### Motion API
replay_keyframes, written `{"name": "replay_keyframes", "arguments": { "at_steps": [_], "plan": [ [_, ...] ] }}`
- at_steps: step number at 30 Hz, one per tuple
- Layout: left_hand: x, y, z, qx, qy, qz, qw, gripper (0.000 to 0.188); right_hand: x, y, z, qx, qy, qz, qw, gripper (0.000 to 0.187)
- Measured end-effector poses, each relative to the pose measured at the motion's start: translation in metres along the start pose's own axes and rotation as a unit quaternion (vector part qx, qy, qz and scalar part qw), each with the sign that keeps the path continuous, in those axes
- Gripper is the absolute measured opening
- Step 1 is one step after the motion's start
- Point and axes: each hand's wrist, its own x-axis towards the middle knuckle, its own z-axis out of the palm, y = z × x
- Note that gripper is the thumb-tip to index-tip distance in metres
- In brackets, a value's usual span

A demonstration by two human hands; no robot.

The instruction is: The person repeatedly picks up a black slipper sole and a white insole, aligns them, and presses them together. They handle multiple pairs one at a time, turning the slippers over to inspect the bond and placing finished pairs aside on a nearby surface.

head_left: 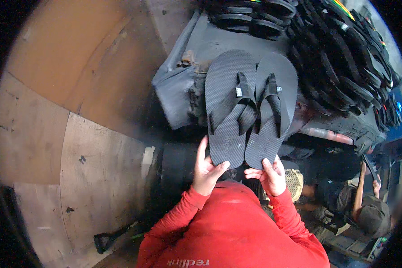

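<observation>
Two black flip-flops with fabric thong straps lie side by side in front of me, soles down and toes pointing away. The heel of the left flip-flop [226, 149] is pinched in my left hand [207, 167], thumb on top and fingers beneath or along its edge. My right hand [271, 175] grips the heel of the right flip-flop [262, 147] in the same way. Each strap carries a small pale tag. The far halves of the pair extend over a grey-covered table [178, 105]; whether they touch it I cannot tell.
Stacked black flip-flops [236, 20] sit at the table's far side, and a large heap of flip-flops [339, 58] fills the right. A wooden panel wall [102, 165] stands on the left. At the lower right another person in a dark cap [374, 216] works with raised arms.
</observation>
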Motion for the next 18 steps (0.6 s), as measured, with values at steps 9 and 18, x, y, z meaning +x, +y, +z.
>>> {"name": "replay_keyframes", "arguments": {
  "at_steps": [9, 18],
  "plan": [
    [-0.002, -0.007, 0.001, -0.049, 0.03, -0.056, 0.997, 0.043, -0.004, 0.013, -0.007, 0.023, -0.003, -0.053, 0.998, 0.036],
    [-0.071, 0.028, -0.041, 0.074, 0.135, 0.046, 0.987, 0.035, 0.044, -0.062, 0.033, -0.055, 0.169, -0.111, 0.978, 0.068]
  ]
}}
